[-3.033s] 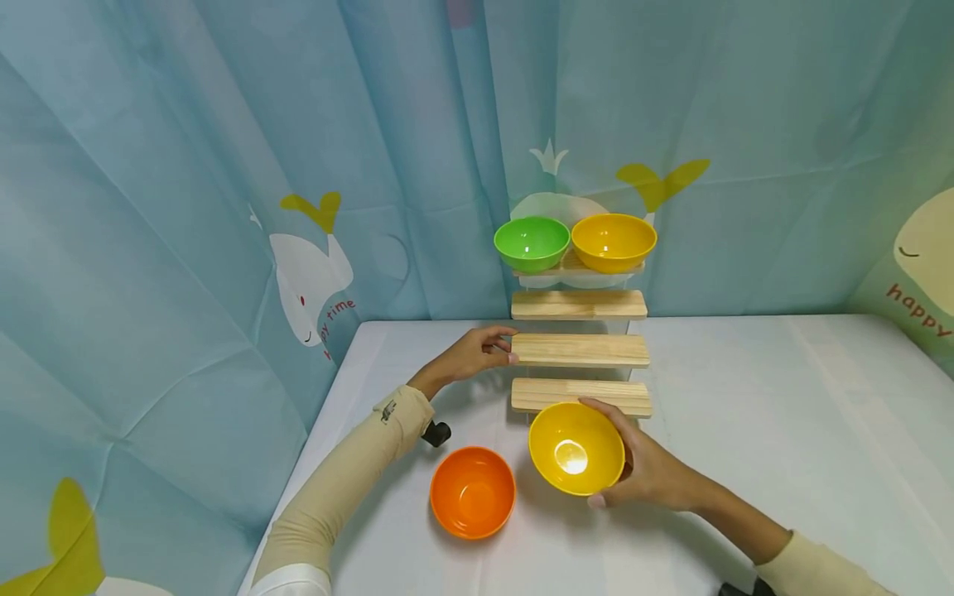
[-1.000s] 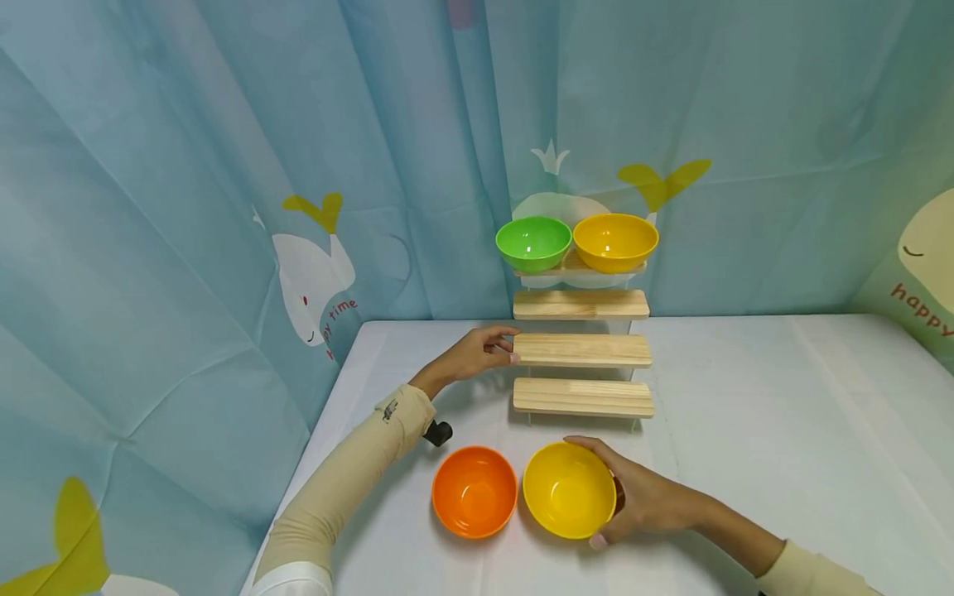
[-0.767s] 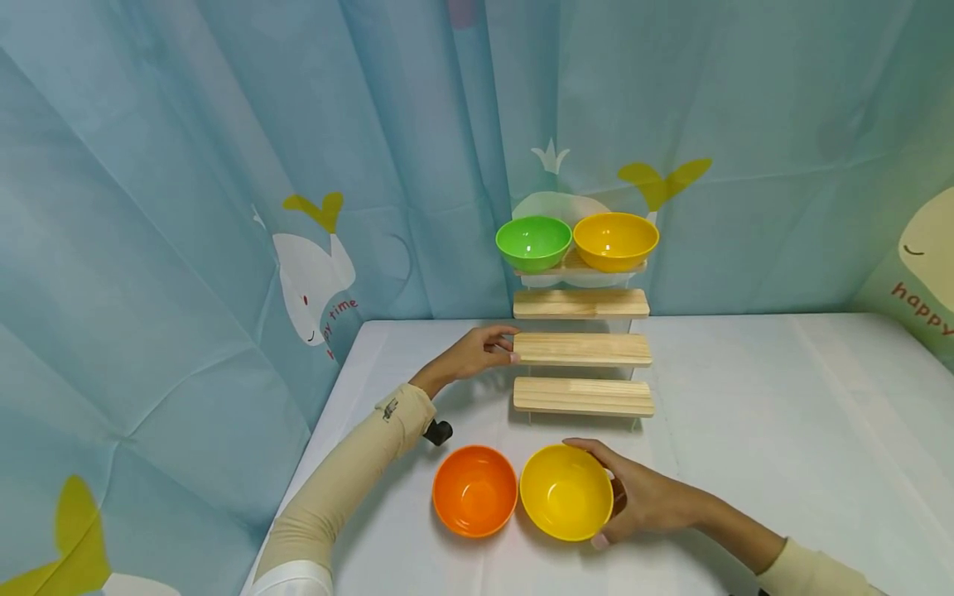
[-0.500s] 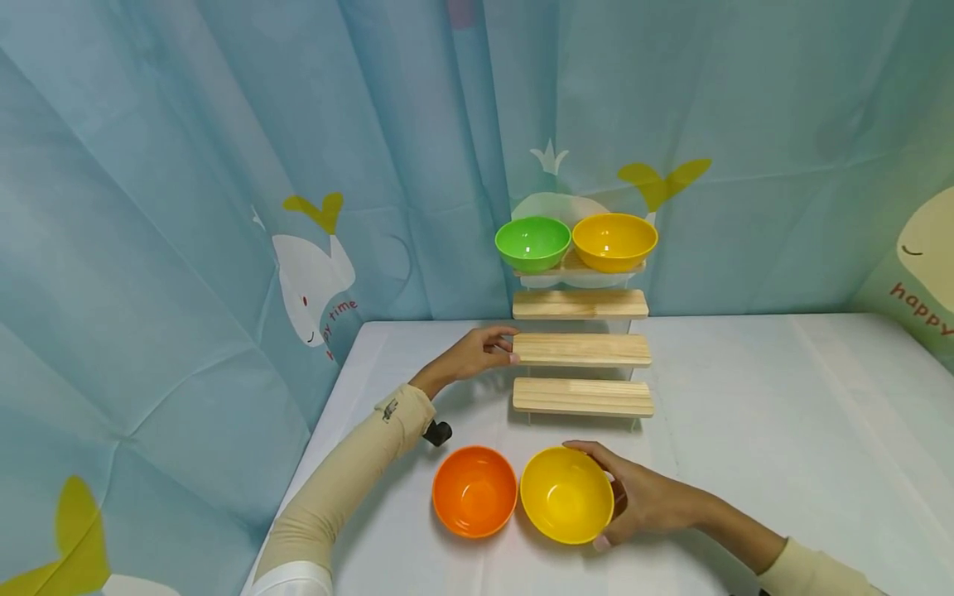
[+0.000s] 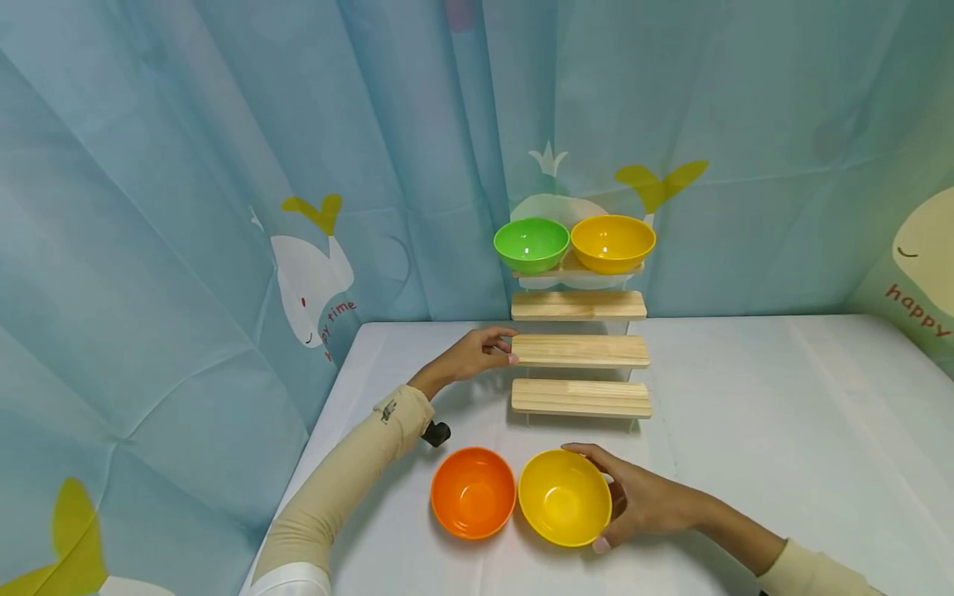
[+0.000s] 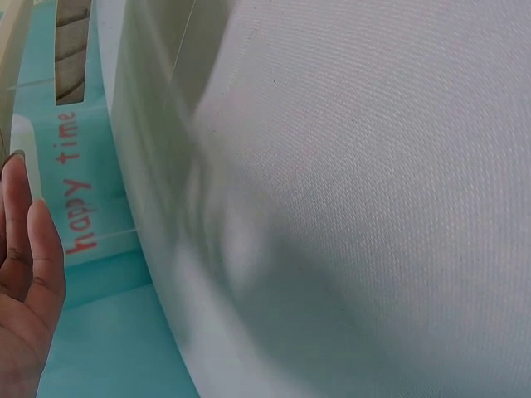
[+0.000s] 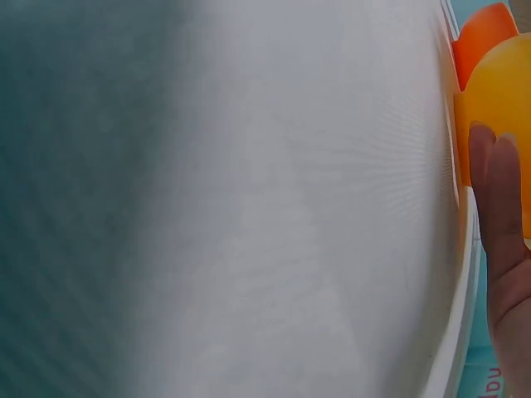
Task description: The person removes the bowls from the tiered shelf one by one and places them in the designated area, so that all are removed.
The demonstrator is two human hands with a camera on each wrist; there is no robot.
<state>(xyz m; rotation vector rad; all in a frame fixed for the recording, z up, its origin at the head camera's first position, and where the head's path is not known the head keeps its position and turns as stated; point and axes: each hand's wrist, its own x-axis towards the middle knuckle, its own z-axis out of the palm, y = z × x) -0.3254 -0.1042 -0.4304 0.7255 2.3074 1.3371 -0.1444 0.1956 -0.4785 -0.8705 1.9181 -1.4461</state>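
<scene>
In the head view, my right hand point(image 5: 648, 501) grips the right side of a yellow bowl point(image 5: 564, 498), thumb at the near side and fingers at the far side. An orange bowl point(image 5: 473, 493) stands immediately left of it, mouth upward. My left hand point(image 5: 469, 354) holds the left end of the third shelf down on a stepped wooden rack point(image 5: 580, 351), thumb at the front corner. The left wrist view catches part of that hand point(image 6: 29, 282); the right wrist view shows fingers point(image 7: 500, 195) against the yellow bowl point(image 7: 502, 91).
A green bowl point(image 5: 532, 245) and another yellow bowl point(image 5: 614, 244) sit side by side on the rack's top shelf. The rack stands on a white-covered table point(image 5: 775, 447), with a printed blue curtain point(image 5: 417, 165) behind and to the left. A black object point(image 5: 436, 434) shows by the left cuff.
Over the three seconds, my right hand has brought the yellow bowl from by the lowest shelf toward the table's front, beside the orange bowl. My left hand has stayed on the rack.
</scene>
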